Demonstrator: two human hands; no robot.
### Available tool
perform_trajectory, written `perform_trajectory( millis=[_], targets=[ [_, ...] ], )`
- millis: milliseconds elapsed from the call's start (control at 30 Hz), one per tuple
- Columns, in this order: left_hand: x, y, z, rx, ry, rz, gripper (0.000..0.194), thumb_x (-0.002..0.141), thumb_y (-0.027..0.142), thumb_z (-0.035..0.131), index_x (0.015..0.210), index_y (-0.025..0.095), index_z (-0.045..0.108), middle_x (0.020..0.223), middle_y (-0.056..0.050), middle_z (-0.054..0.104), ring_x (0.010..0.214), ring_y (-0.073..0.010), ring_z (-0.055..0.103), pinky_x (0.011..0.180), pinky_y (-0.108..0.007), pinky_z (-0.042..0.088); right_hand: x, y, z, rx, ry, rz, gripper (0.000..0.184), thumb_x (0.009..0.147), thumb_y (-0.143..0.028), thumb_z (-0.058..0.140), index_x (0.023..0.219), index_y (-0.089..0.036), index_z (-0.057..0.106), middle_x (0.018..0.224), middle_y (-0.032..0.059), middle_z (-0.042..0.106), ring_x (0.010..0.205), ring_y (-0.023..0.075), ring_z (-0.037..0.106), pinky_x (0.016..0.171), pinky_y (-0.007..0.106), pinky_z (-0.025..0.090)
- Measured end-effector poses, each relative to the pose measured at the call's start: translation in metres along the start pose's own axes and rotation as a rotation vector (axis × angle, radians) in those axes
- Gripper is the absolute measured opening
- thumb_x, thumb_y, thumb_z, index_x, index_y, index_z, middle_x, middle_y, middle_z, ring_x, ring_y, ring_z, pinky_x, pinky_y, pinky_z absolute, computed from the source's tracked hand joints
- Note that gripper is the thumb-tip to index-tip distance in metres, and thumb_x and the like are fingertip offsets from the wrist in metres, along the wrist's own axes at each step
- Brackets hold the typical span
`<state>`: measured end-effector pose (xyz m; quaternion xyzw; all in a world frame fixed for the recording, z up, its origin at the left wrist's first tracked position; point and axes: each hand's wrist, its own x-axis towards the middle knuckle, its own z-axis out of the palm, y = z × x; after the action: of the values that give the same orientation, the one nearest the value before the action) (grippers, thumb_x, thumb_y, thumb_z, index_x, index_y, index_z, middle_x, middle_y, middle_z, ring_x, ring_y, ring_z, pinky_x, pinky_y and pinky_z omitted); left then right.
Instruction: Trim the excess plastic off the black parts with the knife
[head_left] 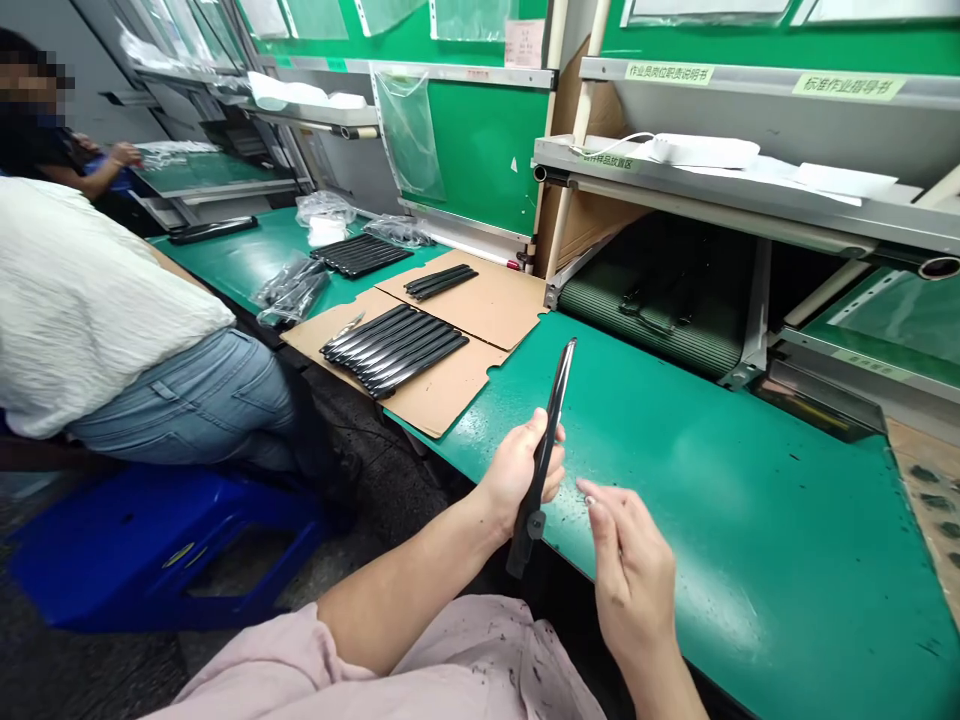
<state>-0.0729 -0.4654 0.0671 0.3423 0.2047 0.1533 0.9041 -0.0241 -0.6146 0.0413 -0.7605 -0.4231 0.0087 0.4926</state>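
Observation:
My left hand (517, 468) is closed round a long, thin black plastic strip (553, 420), holding it near its lower end so it points up and away over the green table (697, 470). A small round fitting shows at the strip's lower end. My right hand (634, 575) hovers just right of the strip's lower end, thumb and forefinger pinched on something tiny and silvery that I cannot name. Both hands are at the table's near edge, above my lap.
A row of similar black strips (395, 348) lies on cardboard sheets (450, 385) to the left, with a few more strips (440, 281) behind. A person in a white top sits on a blue stool (150, 550) at left. A ribbed conveyor (660, 310) runs under the shelf.

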Motion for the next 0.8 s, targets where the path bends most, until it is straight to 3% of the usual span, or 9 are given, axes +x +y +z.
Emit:
perform_trajectory(
  millis=[133,300,567,800],
  targets=[
    [0.001,-0.003,0.0,0.014,0.017,0.014,0.043,0.091,0.062,0.047,0.082,0.02,0.048,0.04,0.012,0.025,0.03,-0.0048,0.018,0.032,-0.016,0.016,-0.019,-0.006,0.006,0.091,0.12,-0.115,0.016,0.096,-0.024,0.061,0.108,-0.023,0.072,0.096,0.0051,0.066,0.08,0.0183,0.064,0.069,0.028,0.051],
    [0.0,-0.005,0.009,0.038,0.007,-0.02,0.044,0.088,0.064,0.05,0.082,0.02,0.048,0.041,0.013,0.024,0.031,-0.0044,0.017,0.032,-0.015,0.015,-0.014,-0.003,0.008,-0.014,0.238,-0.159,0.019,0.092,-0.018,0.068,0.11,-0.023,0.071,0.097,0.0045,0.067,0.079,0.0182,0.063,0.069,0.029,0.052],
    [-0.016,-0.006,0.018,0.145,-0.033,-0.001,0.045,0.087,0.065,0.051,0.081,0.02,0.047,0.041,0.012,0.024,0.031,-0.0042,0.018,0.033,-0.016,0.016,0.04,0.005,-0.005,-0.057,0.388,-0.23,0.014,0.093,-0.022,0.067,0.106,-0.022,0.073,0.097,0.0048,0.067,0.084,0.0186,0.063,0.072,0.031,0.054],
    [-0.03,-0.006,0.018,0.237,-0.087,-0.068,0.048,0.085,0.068,0.053,0.081,0.02,0.048,0.044,0.012,0.025,0.034,-0.004,0.017,0.036,-0.018,0.015,0.101,0.015,-0.026,-0.059,0.518,-0.16,0.024,0.094,-0.041,0.063,0.098,-0.022,0.076,0.097,0.0073,0.07,0.089,0.0232,0.065,0.079,0.034,0.052]
  ],
)
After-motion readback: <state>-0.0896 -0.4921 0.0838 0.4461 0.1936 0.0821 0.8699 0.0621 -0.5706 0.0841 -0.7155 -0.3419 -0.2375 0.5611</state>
